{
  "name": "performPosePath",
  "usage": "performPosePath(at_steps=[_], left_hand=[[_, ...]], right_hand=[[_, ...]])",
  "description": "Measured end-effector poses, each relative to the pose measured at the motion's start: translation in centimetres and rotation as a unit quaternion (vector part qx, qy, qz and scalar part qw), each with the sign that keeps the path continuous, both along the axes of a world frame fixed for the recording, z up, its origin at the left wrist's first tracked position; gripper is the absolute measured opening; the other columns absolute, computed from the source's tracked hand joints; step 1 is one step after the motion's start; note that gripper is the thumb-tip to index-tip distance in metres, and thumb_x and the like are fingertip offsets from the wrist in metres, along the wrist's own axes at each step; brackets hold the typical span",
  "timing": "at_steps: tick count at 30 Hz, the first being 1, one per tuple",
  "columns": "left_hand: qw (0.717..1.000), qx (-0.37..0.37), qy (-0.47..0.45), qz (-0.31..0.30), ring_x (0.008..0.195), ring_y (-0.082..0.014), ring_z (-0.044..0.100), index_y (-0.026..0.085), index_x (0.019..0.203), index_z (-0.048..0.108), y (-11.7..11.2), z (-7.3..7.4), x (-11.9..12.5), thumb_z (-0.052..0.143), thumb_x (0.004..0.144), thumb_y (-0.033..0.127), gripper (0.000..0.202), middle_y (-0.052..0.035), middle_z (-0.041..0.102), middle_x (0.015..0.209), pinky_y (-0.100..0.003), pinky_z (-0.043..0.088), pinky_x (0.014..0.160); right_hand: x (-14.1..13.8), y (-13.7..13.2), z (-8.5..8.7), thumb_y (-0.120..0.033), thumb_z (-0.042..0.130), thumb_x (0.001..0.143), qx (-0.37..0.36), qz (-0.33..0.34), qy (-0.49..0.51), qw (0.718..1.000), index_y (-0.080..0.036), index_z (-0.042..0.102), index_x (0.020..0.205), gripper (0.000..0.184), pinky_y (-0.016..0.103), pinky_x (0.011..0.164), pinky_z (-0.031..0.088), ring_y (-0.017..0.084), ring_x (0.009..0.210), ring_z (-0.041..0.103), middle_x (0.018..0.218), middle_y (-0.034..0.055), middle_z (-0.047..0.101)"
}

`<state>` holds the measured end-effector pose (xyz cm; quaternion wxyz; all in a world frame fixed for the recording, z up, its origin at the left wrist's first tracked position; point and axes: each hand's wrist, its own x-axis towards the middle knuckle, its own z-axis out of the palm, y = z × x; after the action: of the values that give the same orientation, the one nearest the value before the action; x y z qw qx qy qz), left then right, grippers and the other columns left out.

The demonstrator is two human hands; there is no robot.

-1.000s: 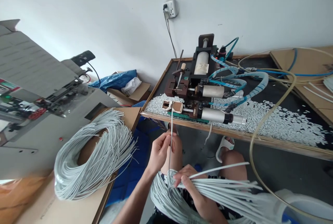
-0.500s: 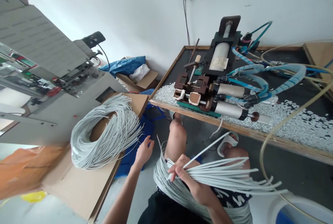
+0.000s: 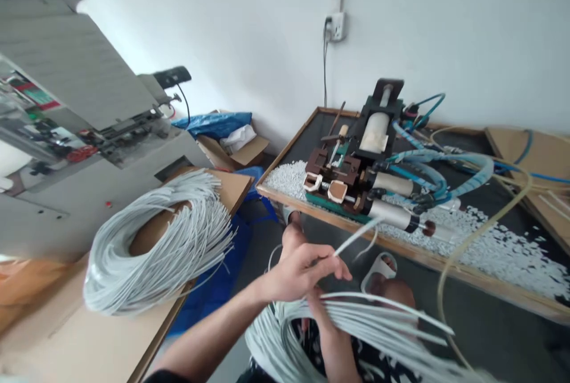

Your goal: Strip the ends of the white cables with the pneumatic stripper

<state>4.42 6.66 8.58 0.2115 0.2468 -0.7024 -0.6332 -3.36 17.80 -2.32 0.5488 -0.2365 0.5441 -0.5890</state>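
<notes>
My left hand (image 3: 307, 270) reaches across my lap, its fingers closed on one white cable (image 3: 358, 236) whose end slants up toward the bench. Just beneath it is my right hand (image 3: 321, 309); the left one covers most of its fingers, so its grip is hidden. Beside the right hand and wrist, a bundle of white cables (image 3: 378, 320) fans out to the right. The rest of that bundle loops over my thighs as a coil (image 3: 267, 338).
A second cable coil (image 3: 155, 252) lies on cardboard (image 3: 107, 335) at left, beside a grey machine (image 3: 89, 145). Ahead, a wood-edged bench (image 3: 307, 208) carries a pneumatic device (image 3: 347, 169), hoses (image 3: 467, 163) and white scraps (image 3: 481, 234). An open carton (image 3: 253, 148) stands by the wall.
My left hand has moved right from beside the coil on the cardboard and taken hold of the single cable. It now overlaps my right hand. The camera view has shifted.
</notes>
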Motion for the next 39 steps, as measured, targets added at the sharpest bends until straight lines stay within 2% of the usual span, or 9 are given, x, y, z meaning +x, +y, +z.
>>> performPosePath(at_steps=[2,5,8,13,22,28,31,35,39], left_hand=[[0.991,0.015,0.066,0.116,0.079,-0.0221,0.072,0.016,0.085,0.075,-1.1,-1.9,-1.0,0.058,0.098,0.058,0.047,-0.0133,0.078,0.087,-0.032,0.058,0.078],[0.966,0.051,0.115,0.227,0.053,-0.0151,0.061,0.015,0.086,0.07,-3.1,-4.6,-2.2,0.063,0.092,0.065,0.051,-0.0055,0.069,0.064,-0.025,0.051,0.056],[0.95,0.048,0.122,0.283,0.042,-0.0115,0.05,0.014,0.085,0.07,-4.2,-6.0,-3.1,0.065,0.087,0.069,0.055,0.0003,0.058,0.051,-0.022,0.041,0.046],[0.923,0.028,0.154,0.351,0.053,-0.0113,0.054,0.015,0.086,0.075,-4.4,-7.5,-3.8,0.068,0.091,0.059,0.045,-0.0002,0.061,0.06,-0.021,0.042,0.053],[0.926,0.061,0.152,0.34,0.05,-0.0129,0.055,0.017,0.089,0.079,-5.1,-8.0,-3.7,0.066,0.093,0.056,0.041,-0.0005,0.062,0.056,-0.023,0.042,0.054],[0.929,0.068,0.144,0.333,0.051,-0.0131,0.057,0.017,0.088,0.079,-5.3,-7.9,-3.7,0.067,0.092,0.056,0.041,-0.0009,0.064,0.057,-0.023,0.042,0.056],[0.927,0.074,0.15,0.335,0.05,-0.0126,0.056,0.016,0.086,0.078,-5.4,-7.8,-3.8,0.069,0.088,0.057,0.042,-0.0006,0.063,0.056,-0.023,0.042,0.055],[0.929,0.08,0.147,0.33,0.048,-0.012,0.054,0.014,0.082,0.076,-5.8,-7.4,-3.7,0.073,0.082,0.061,0.048,-0.0005,0.061,0.053,-0.022,0.04,0.052],[0.931,0.086,0.149,0.323,0.049,-0.0116,0.056,0.012,0.09,0.075,-6.0,-7.0,-3.3,0.072,0.083,0.063,0.051,-0.0004,0.062,0.056,-0.021,0.041,0.052]], right_hand=[[0.1,-0.2,-2.0,-0.07,0.073,0.079,0.013,-0.098,-0.133,0.986,-0.021,0.081,0.099,0.054,0.032,0.069,0.051,0.025,0.089,0.071,0.098,0.0059,0.081],[-0.3,-0.5,-3.7,-0.07,0.078,0.073,0.026,-0.15,-0.211,0.966,-0.019,0.08,0.103,0.059,0.031,0.054,0.048,0.033,0.103,0.073,0.107,0.0121,0.081],[-0.7,-0.4,-3.7,-0.073,0.081,0.068,0.032,-0.141,-0.205,0.968,-0.018,0.08,0.098,0.063,0.029,0.047,0.047,0.035,0.101,0.074,0.102,0.0149,0.081],[-0.5,-0.6,-2.9,-0.073,0.082,0.067,0.022,-0.145,-0.178,0.973,-0.016,0.08,0.096,0.064,0.029,0.048,0.047,0.029,0.081,0.076,0.094,0.0136,0.082],[-0.5,-0.5,-3.1,-0.066,0.081,0.075,0.009,-0.127,-0.184,0.975,-0.017,0.081,0.096,0.053,0.028,0.048,0.045,0.017,0.055,0.066,0.092,0.0107,0.082],[-0.3,-0.7,-2.7,-0.068,0.087,0.063,0.018,-0.156,-0.205,0.966,-0.017,0.083,0.09,0.058,0.022,0.048,0.044,0.01,0.047,0.059,0.086,0.0094,0.082],[-0.3,-0.7,-3.1,-0.069,0.086,0.064,0.019,-0.163,-0.19,0.968,-0.018,0.083,0.091,0.058,0.022,0.046,0.043,0.01,0.045,0.057,0.085,0.0092,0.082],[-0.5,-0.7,-4.1,-0.07,0.083,0.068,0.01,-0.135,-0.156,0.978,-0.019,0.082,0.091,0.056,0.023,0.039,0.038,0.01,0.04,0.053,0.079,0.0072,0.08],[-0.6,-0.9,-4.8,-0.072,0.081,0.07,-0.035,-0.094,-0.132,0.986,-0.02,0.082,0.083,0.054,0.021,0.036,0.038,0.01,0.038,0.054,0.071,0.0063,0.077]])
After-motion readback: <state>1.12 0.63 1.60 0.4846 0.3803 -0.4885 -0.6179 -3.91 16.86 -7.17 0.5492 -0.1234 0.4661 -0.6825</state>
